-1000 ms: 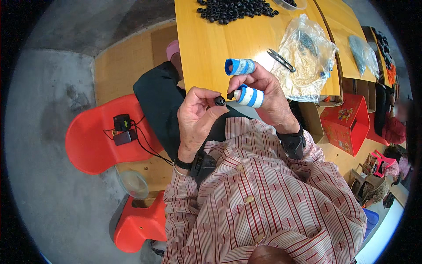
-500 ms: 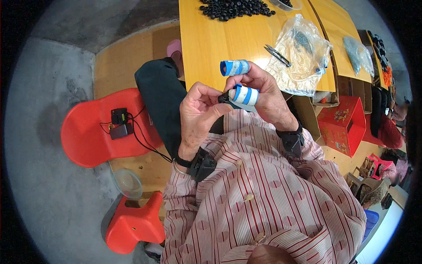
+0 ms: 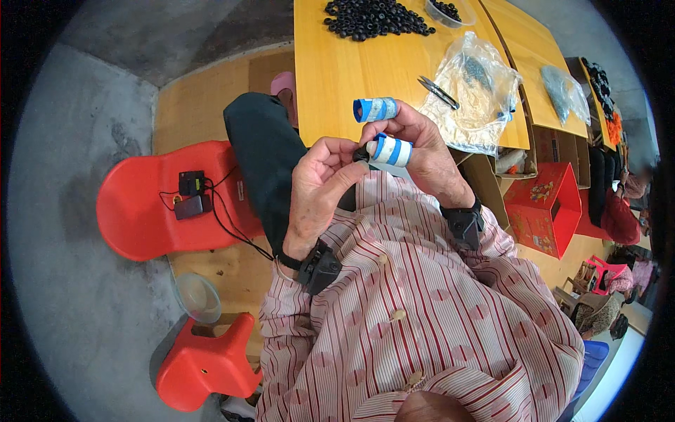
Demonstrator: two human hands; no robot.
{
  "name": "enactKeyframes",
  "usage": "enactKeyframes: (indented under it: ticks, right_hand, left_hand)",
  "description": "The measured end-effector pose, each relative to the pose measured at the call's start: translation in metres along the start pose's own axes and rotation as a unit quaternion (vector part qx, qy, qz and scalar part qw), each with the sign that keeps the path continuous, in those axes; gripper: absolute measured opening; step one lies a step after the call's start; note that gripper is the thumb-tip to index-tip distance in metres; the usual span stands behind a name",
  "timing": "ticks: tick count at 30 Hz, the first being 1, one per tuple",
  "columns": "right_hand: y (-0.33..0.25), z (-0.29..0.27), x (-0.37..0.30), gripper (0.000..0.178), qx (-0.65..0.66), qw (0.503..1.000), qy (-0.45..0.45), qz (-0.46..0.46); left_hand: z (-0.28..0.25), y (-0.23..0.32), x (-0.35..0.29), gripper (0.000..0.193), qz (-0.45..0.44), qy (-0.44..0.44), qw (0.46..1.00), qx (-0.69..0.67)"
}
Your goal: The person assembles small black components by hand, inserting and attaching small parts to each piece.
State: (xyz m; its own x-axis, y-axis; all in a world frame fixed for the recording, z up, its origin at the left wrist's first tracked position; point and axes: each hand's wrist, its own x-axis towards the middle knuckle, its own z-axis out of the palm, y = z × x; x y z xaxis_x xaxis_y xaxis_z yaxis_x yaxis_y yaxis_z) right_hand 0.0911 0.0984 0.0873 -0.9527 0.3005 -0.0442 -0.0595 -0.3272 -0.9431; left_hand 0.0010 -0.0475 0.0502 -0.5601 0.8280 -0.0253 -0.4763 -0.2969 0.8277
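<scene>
In front of my chest, my left hand (image 3: 318, 186) pinches a small round black part (image 3: 361, 153) between thumb and fingers. My right hand (image 3: 427, 156) meets it from the other side, its fingertips closed against the same part. Two of the right fingers are wrapped in blue-and-white tape (image 3: 392, 150). The fingers cover most of the part, so its exact shape is hidden. On the yellow table (image 3: 323, 77) ahead lies a heap of similar black ring-shaped parts (image 3: 376, 19).
Black thread snips (image 3: 439, 92) rest beside a clear plastic bag (image 3: 478, 91) on the table's right. A clear tub (image 3: 451, 13) of black parts stands behind. Left are a red chair (image 3: 140, 204) with cabled devices and a red stool (image 3: 207, 366). A red box (image 3: 538, 211) stands right.
The whole view has shifted slightly, showing more of the heap and the tub. Both hands stay together at the black part, with the left fingers and thumb shifting a little.
</scene>
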Motion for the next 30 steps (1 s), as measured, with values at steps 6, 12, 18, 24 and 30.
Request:
enactKeyframes:
  ticks: [6,12,18,24,30]
  right_hand:
    - [-0.006,-0.002,-0.007,0.039,-0.002,1.0,0.002,-0.022]
    - [-0.01,-0.006,-0.013,0.041,-0.001,1.0,0.016,-0.018]
    - [-0.013,-0.014,-0.02,0.036,-0.014,1.0,0.007,-0.022]
    - [-0.013,-0.017,-0.021,0.037,-0.026,0.999,0.01,-0.018]
    - [-0.012,-0.017,-0.023,0.035,-0.033,0.999,0.011,-0.025]
  left_hand:
    - [0.003,0.003,-0.004,0.023,0.008,0.005,0.998,0.065]
    - [0.01,0.006,-0.004,0.02,0.001,-0.013,0.997,0.072]
    - [0.015,0.004,-0.003,0.02,-0.002,-0.019,0.997,0.076]
    - [0.019,0.003,-0.002,0.02,-0.014,-0.022,0.997,0.074]
    - [0.018,0.0,-0.003,0.02,0.001,-0.01,0.996,0.089]
